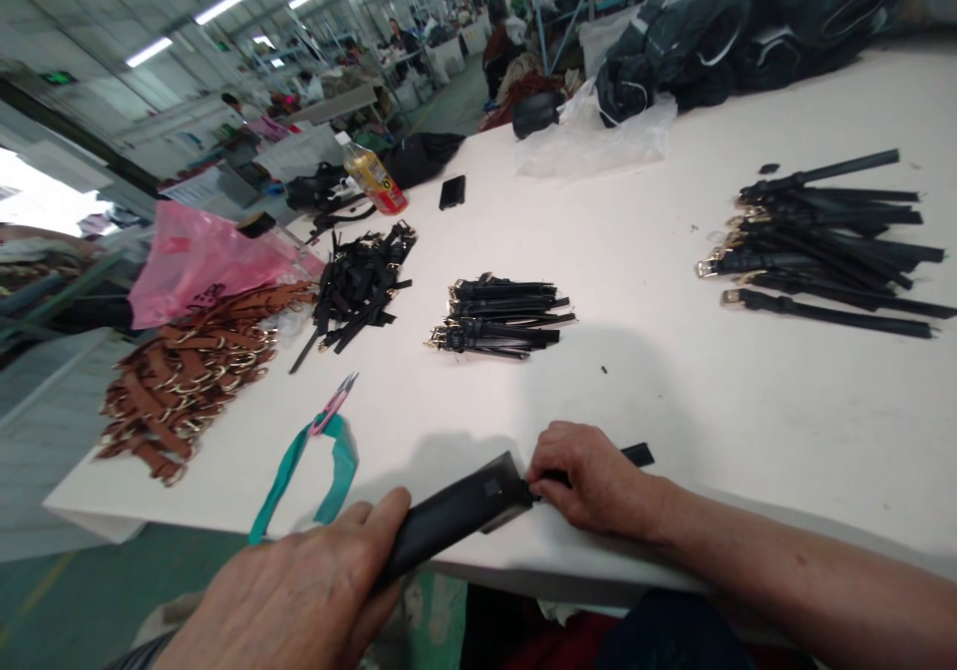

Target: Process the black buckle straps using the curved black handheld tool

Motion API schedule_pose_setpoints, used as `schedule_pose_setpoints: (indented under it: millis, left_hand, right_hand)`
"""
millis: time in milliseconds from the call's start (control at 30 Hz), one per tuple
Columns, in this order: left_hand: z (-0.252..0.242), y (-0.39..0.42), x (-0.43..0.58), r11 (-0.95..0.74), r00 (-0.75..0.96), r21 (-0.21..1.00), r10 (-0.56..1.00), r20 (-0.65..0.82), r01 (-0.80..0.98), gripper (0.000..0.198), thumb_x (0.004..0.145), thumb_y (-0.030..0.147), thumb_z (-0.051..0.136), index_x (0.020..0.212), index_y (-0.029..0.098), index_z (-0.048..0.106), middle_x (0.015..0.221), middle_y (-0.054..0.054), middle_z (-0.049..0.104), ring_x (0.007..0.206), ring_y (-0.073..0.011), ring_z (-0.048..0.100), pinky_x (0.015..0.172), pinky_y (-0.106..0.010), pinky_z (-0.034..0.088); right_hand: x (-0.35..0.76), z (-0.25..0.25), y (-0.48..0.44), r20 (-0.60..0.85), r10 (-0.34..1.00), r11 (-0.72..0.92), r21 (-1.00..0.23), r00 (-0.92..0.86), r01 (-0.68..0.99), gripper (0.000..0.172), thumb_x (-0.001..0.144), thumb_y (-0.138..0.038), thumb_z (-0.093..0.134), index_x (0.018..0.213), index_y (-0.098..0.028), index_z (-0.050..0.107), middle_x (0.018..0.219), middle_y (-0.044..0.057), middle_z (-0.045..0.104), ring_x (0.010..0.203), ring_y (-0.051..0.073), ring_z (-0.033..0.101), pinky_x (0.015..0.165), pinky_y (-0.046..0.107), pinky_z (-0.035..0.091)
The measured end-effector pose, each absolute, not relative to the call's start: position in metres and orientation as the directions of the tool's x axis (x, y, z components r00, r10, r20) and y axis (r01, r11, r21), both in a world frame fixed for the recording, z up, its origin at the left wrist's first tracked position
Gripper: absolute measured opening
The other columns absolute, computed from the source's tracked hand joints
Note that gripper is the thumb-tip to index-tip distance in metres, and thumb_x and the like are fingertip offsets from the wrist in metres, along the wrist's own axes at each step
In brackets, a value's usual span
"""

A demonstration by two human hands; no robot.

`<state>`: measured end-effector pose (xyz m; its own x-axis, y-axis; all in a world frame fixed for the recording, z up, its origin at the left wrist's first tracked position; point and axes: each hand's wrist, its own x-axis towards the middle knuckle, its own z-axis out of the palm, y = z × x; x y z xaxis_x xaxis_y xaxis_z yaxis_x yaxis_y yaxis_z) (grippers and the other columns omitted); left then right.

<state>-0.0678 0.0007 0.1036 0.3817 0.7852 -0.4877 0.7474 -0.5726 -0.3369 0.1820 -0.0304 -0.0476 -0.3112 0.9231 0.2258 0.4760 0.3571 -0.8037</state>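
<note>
one black strap (456, 515) spans between left hand (299, 590), wrapped around it, and right hand (590, 481), pinching it.

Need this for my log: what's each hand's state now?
Left hand: closed on the black strap.
Right hand: closed, pinching the same strap.

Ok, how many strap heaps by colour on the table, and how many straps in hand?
Black strap heaps: 3
Brown strap heap: 1
Black strap held in left hand and right hand: 1
Total: 5
</note>
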Motion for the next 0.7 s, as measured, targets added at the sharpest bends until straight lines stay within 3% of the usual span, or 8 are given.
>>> schedule_pose_setpoints:
  millis: [200, 400, 533, 700]
  left_hand:
    - [0.107, 0.001, -0.085, -0.446, 0.272, -0.33, 0.846, -0.458, 0.832, 0.034, 0.089, 0.027, 0.038, 0.109, 0.026, 0.065, 0.091, -0.01, 0.08, 0.079, -0.032, 0.077, 0.065, -0.042, 0.057]
    - [0.104, -0.013, -0.125, -0.335, 0.229, -0.381, 0.927, -0.297, 0.862, 0.037, 0.091, 0.031, 0.035, 0.114, 0.028, 0.064, 0.089, -0.009, 0.08, 0.081, -0.0325, 0.077, 0.069, -0.042, 0.055]
    - [0.1, -0.025, -0.128, -0.312, 0.235, -0.345, 0.94, -0.248, 0.885, 0.039, 0.092, 0.033, 0.034, 0.113, 0.027, 0.066, 0.086, -0.01, 0.08, 0.082, -0.0326, 0.077, 0.07, -0.042, 0.056]
    - [0.099, -0.034, -0.122, -0.318, 0.239, -0.3, 0.932, -0.272, 0.899, 0.04, 0.091, 0.028, 0.034, 0.115, 0.024, 0.065, 0.097, -0.011, 0.08, 0.088, -0.0325, 0.077, 0.073, -0.043, 0.057]
  right_hand:
    - [0.182, -0.049, -0.032, 0.235, 0.926, 0.358, -0.796, -0.296, 0.488, 0.008, 0.081, -0.013, 0.065, 0.081, -0.016, 0.073, 0.08, 0.006, 0.07, 0.08, 0.02, 0.062, 0.075, 0.03, 0.045]
    - [0.181, -0.035, -0.036, 0.149, 0.941, 0.308, -0.753, -0.305, 0.582, 0.019, 0.077, -0.014, 0.064, 0.093, -0.016, 0.073, 0.087, 0.007, 0.07, 0.085, 0.022, 0.061, 0.078, 0.031, 0.044]
    - [0.181, -0.018, -0.04, 0.035, 0.928, 0.304, -0.645, -0.371, 0.701, 0.025, 0.075, -0.014, 0.061, 0.097, -0.019, 0.072, 0.093, 0.007, 0.071, 0.09, 0.023, 0.062, 0.076, 0.031, 0.042]
    - [0.185, -0.005, -0.041, -0.137, 0.981, 0.062, -0.464, -0.141, 0.884, 0.012, 0.079, -0.026, 0.061, 0.079, -0.018, 0.069, 0.078, 0.007, 0.072, 0.072, 0.022, 0.063, 0.061, 0.03, 0.031]
